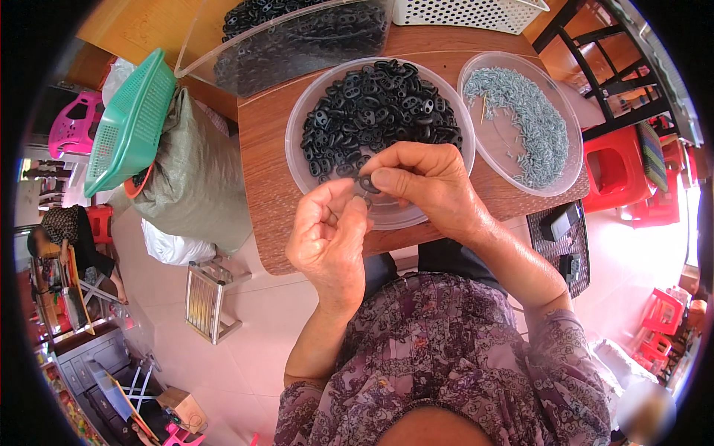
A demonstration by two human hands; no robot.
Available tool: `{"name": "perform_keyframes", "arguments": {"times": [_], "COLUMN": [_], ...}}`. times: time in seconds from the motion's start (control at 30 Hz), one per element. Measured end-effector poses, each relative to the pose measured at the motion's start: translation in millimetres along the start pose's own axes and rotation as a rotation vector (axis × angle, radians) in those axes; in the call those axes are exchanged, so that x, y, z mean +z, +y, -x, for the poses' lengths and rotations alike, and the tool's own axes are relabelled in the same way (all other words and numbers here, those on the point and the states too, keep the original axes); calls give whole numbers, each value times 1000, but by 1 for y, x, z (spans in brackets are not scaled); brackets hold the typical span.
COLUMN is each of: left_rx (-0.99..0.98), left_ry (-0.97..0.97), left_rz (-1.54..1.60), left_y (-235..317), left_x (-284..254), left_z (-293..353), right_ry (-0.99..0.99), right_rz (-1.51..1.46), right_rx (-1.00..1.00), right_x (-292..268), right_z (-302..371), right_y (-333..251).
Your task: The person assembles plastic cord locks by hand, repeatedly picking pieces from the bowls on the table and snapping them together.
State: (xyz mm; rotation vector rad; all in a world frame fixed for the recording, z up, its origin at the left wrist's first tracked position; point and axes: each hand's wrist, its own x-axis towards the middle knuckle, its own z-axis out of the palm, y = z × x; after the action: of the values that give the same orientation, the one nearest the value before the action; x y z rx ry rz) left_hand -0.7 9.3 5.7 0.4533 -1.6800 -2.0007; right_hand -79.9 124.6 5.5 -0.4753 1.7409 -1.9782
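Above the near edge of a round clear tub [294, 160], both my hands meet fingertip to fingertip. My right hand [439, 186] pinches a small black oval piece with holes [367, 184] between thumb and forefinger. Close beneath it, the thumb and fingers of my left hand [327, 234] are pressed together; what they hold, if anything, is too small to tell. Many similar black pieces [379, 108] fill the tub. To its right stands a second round clear tub [494, 165] with a heap of small grey-blue slivers [539, 123] and a thin gold-coloured stick [483, 106].
Both tubs rest on a brown wooden table [260, 178]. Behind them are a large clear bin [305, 48] of black pieces and a white perforated basket [468, 16]. A full sack [197, 175], green basket [130, 123] and metal stool [208, 301] stand left, red stools [617, 171] right.
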Motion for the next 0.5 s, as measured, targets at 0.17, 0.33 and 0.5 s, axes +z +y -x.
{"name": "perform_keyframes", "arguments": {"times": [0.17, 0.33, 0.5], "left_rx": [17, 21, 54], "left_ry": [0, 2, -9], "left_rz": [0, 1, -20], "left_y": [-1, -3, -7], "left_x": [2, 2, 2], "left_z": [-1, -1, -1], "right_ry": [-4, 30, 17], "right_rz": [21, 17, 47], "right_rx": [-41, 3, -42], "right_x": [1, 2, 2], "right_z": [-1, -2, -3], "right_y": [3, 3, 3]}}
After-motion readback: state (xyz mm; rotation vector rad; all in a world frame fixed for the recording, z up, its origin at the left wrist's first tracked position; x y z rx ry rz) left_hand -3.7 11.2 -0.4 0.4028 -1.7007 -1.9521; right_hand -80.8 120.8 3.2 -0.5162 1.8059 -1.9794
